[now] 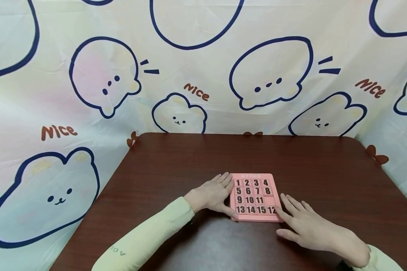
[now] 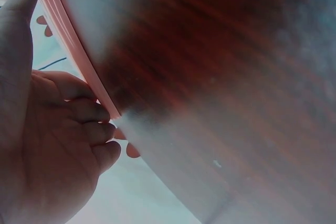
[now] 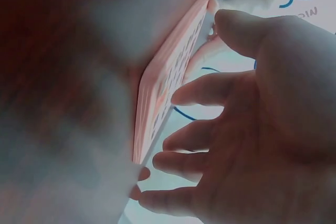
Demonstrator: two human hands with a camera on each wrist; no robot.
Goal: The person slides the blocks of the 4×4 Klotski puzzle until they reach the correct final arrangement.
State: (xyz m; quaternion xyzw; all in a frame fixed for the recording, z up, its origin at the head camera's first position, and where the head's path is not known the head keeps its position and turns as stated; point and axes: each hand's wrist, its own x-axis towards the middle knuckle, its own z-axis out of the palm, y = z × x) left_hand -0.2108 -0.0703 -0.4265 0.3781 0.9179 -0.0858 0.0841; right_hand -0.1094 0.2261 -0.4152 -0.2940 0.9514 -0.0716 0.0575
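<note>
A pink number slide puzzle point(image 1: 253, 217) lies flat on the table, its tiles in four rows. The bottom row reads 13, 14, 15, 12, and the empty slot point(image 1: 269, 200) is at the right end of the third row, just above the 12 tile point(image 1: 271, 210). My left hand point(image 1: 214, 194) rests along the puzzle's left edge with fingers extended, the thumb at the lower left corner. From the right, my right hand point(image 1: 306, 226) reaches over with spread fingers, its index fingertip at the 12 tile. The left wrist view shows the left fingers against the puzzle's side point(image 2: 79, 51).
The dark brown wooden table point(image 1: 176, 158) extends around the puzzle on all sides. Behind and beside it hangs a pale cloth point(image 1: 186, 67) printed with blue-outlined bears and the word Nice.
</note>
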